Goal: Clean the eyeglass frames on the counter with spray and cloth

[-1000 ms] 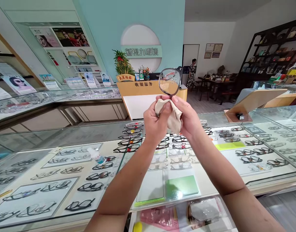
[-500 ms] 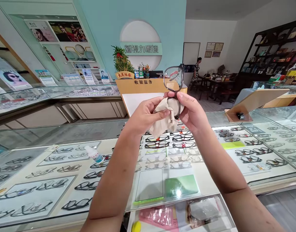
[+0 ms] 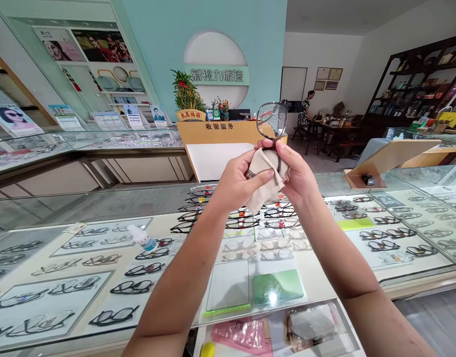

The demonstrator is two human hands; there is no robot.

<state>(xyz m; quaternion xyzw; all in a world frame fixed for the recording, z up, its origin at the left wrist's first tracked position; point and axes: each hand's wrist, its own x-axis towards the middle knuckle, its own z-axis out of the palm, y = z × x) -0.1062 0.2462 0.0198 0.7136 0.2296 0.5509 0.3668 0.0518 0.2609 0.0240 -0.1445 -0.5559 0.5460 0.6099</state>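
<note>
Dark-framed eyeglasses (image 3: 271, 120) are held upright on end above the glass counter, one lens raised and showing spots. My right hand (image 3: 297, 171) pinches the frame near its bridge. In my left hand (image 3: 239, 181) is a cream cleaning cloth (image 3: 264, 191), wrapped over the lower lens between thumb and fingers. The cloth hides most of that lens. Both hands nearly meet at the glasses.
A white spray bottle (image 3: 142, 238) stands on the glass display counter (image 3: 198, 297), over rows of eyeglasses. Below is an open drawer (image 3: 282, 329) with packets. A green card (image 3: 278, 286) and a wooden stand (image 3: 389, 156) are nearby. Far back, a person (image 3: 305, 110) stands by a table.
My left hand and the cloth have shifted right, covering more of the lower lens. The glasses have turned so the upper lens faces me more. The view has moved slightly.
</note>
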